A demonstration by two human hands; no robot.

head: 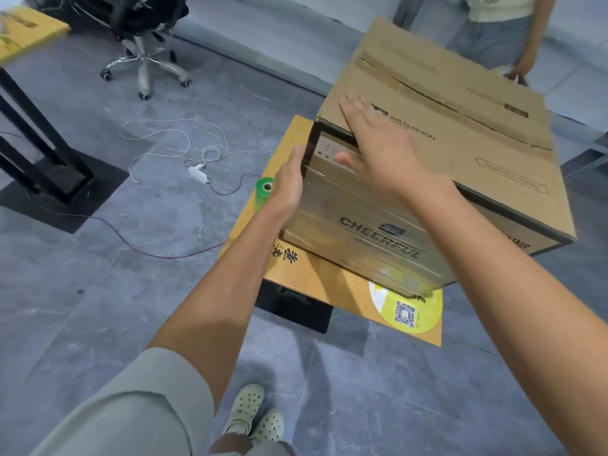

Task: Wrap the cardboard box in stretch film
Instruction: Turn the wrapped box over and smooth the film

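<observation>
A large brown cardboard box [454, 126] printed "CHEERFUL" stands on a small yellow-topped table [316, 278]. Clear stretch film covers its near side face, which looks glossy and wrinkled. My left hand [289, 182] lies flat, fingers straight, against the box's left vertical corner. My right hand [378, 149] rests with spread fingers over the top front edge near that corner, thumb down on the filmed face. A green roll of stretch film [263, 192] stands upright on the table just left of my left hand, untouched.
Another person [500, 31] stands behind the box at the far right. An office chair [144, 44] and a black table leg [42, 159] are at the left. White and red cables [171, 149] trail over the grey tiled floor.
</observation>
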